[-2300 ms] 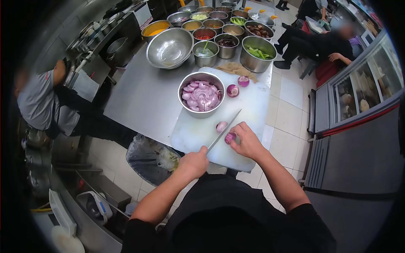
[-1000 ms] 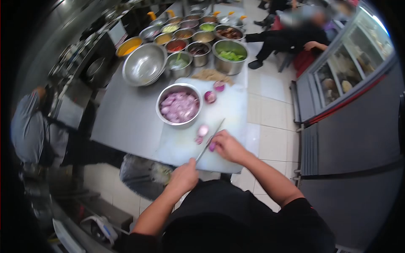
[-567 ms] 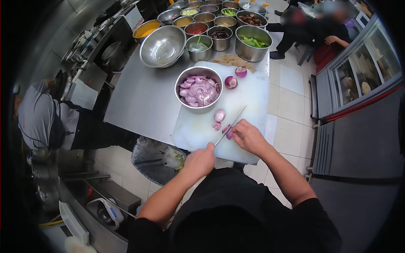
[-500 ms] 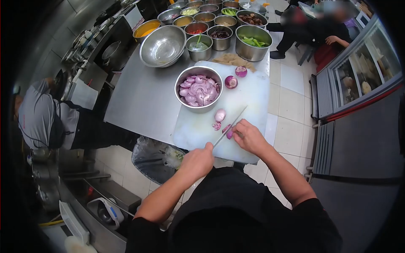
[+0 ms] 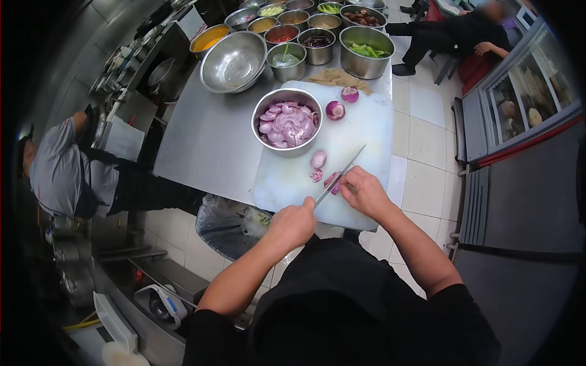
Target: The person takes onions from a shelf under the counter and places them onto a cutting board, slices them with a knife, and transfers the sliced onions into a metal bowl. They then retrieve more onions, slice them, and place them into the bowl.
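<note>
My left hand (image 5: 294, 222) is closed round the handle of a knife (image 5: 343, 172), whose blade slants up and right over the white cutting board (image 5: 281, 189). Curled against a cut red onion (image 5: 332, 182), the fingers of my right hand (image 5: 364, 190) press it to the board beside the blade. A peeled onion (image 5: 318, 159) lies just beyond, with a small sliced piece (image 5: 315, 175) by it. Farther up the board, a steel pot (image 5: 256, 125) holds many onion slices (image 5: 288, 125). Two purple onions (image 5: 335, 110) rest to its right. My fingertips partly hide the onion being held.
A large steel bowl (image 5: 210, 64) and several food containers, one with green vegetables (image 5: 367, 49), stand at the back. A brown cloth (image 5: 337, 77) touches the board's far edge. A lined bin (image 5: 226, 226) is below left. One person (image 5: 73, 165) stands left; another (image 5: 458, 36) sits right.
The knife has shifted slightly right and up, with both hands close to where they were. The camera view has tilted a little, and the person at left has moved an arm.
</note>
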A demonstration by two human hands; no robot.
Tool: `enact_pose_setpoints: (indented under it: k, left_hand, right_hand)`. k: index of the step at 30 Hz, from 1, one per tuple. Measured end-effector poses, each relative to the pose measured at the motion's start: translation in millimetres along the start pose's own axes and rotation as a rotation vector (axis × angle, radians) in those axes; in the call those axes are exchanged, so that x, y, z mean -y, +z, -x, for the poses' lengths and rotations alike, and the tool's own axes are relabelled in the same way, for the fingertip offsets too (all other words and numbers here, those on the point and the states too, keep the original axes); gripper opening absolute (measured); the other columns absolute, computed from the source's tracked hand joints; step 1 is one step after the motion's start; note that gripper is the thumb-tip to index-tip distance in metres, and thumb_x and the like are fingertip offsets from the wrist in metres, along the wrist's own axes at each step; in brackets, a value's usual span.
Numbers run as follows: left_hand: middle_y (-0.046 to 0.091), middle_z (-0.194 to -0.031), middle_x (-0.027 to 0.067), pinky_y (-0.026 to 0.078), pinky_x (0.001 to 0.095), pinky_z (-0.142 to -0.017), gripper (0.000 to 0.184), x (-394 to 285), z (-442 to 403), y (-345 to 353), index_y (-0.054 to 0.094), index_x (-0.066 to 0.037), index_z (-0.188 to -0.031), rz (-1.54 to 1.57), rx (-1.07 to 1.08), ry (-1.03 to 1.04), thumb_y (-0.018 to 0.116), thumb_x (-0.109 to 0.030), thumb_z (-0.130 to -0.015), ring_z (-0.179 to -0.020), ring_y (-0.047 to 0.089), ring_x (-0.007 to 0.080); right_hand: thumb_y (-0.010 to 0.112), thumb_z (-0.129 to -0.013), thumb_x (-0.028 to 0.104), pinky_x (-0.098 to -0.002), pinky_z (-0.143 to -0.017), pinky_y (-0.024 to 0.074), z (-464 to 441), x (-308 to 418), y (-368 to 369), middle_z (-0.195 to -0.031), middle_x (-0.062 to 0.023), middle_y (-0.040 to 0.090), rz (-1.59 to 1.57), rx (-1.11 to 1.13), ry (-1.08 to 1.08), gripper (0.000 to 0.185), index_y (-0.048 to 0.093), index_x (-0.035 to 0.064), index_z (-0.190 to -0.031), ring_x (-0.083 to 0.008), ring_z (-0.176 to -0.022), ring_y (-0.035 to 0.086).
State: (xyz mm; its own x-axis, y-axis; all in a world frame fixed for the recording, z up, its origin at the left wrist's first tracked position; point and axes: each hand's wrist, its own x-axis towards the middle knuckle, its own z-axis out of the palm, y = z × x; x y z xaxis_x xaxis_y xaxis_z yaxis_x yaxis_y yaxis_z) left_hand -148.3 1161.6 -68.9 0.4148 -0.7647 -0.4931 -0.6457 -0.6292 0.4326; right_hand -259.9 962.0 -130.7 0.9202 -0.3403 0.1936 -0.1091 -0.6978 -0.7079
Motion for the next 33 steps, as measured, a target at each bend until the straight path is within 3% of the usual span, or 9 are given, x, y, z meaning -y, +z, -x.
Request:
enact_pose_setpoints:
  k: [4, 10, 13, 16, 21, 28, 33]
  left_hand:
    - [0.067, -0.082, 0.0329, 0.048, 0.0622, -0.078, 0.024, 10, -7, 24, 0.047, 0.001, -0.11, 0.007, -0.015, 0.011, 0.05, -0.017, -0.095, -0.082, 0.064, 0.0532]
    - [0.067, -0.083, 0.0325, 0.049, 0.0613, -0.079, 0.026, -5, 10, -11, 0.047, 0.002, -0.11, 0.016, 0.026, -0.007, 0.05, -0.019, -0.095, -0.084, 0.065, 0.0525]
    - [0.069, -0.092, 0.032, 0.051, 0.0597, -0.082, 0.033, -2, -4, 10, 0.047, 0.003, -0.12, -0.001, 0.078, -0.034, 0.049, -0.018, -0.095, -0.09, 0.067, 0.0513]
    - [0.069, -0.091, 0.0319, 0.05, 0.0601, -0.082, 0.032, -2, -29, 10, 0.048, 0.002, -0.119, -0.002, 0.048, -0.034, 0.049, -0.019, -0.095, -0.089, 0.067, 0.051]
    - [0.068, -0.088, 0.0319, 0.049, 0.061, -0.082, 0.029, -9, 11, -13, 0.048, 0.002, -0.115, 0.02, 0.047, -0.035, 0.048, -0.019, -0.096, -0.089, 0.066, 0.052]
    - [0.067, -0.084, 0.0328, 0.048, 0.0618, -0.08, 0.031, -1, -6, 26, 0.048, 0.003, -0.115, 0.067, 0.024, -0.072, 0.051, -0.02, -0.095, -0.085, 0.064, 0.0536]
    - [0.068, -0.089, 0.0324, 0.049, 0.0603, -0.083, 0.028, 1, -24, 2, 0.051, 0.001, -0.113, 0.083, 0.006, -0.068, 0.05, -0.021, -0.095, -0.088, 0.066, 0.0522]
  right_hand:
    - [0.071, -0.083, 0.007, -0.0438, -0.075, 0.0549, 1, -1, 4, -0.09, -0.0135, 0.063, -0.012, -0.01, 0.003, 0.009, 0.066, 0.0041, -0.089, -0.0355, -0.082, 0.065]
    - [0.072, -0.084, 0.008, -0.0439, -0.075, 0.055, 2, -2, 2, -0.09, -0.0135, 0.063, -0.011, -0.002, 0.012, 0.009, 0.066, 0.004, -0.089, -0.0353, -0.082, 0.065]
    - [0.072, -0.083, 0.008, -0.0438, -0.074, 0.0551, 1, -2, 3, -0.09, -0.0135, 0.063, -0.019, -0.027, -0.003, 0.008, 0.066, 0.0041, -0.088, -0.0353, -0.081, 0.066]
    - [0.072, -0.084, 0.008, -0.0435, -0.073, 0.0552, 0, -2, 2, -0.088, -0.0136, 0.062, 0.004, -0.023, -0.011, 0.007, 0.067, 0.0041, -0.087, -0.0353, -0.081, 0.066]
    - [0.073, -0.083, 0.006, -0.0394, -0.073, 0.0552, 2, -6, 3, -0.09, -0.0135, 0.065, 0.017, -0.02, -0.024, 0.009, 0.067, 0.0021, -0.089, -0.0327, -0.08, 0.066]
    - [0.073, -0.084, 0.005, -0.0399, -0.074, 0.0548, 3, -4, 0, -0.09, -0.0134, 0.064, -0.005, 0.002, -0.013, 0.008, 0.068, 0.003, -0.089, -0.0329, -0.082, 0.066]
    - [0.074, -0.084, 0.007, -0.0397, -0.072, 0.0538, -5, -5, 1, -0.089, -0.0126, 0.064, 0.06, 0.027, -0.051, 0.008, 0.07, 0.0048, -0.091, -0.0327, -0.08, 0.065]
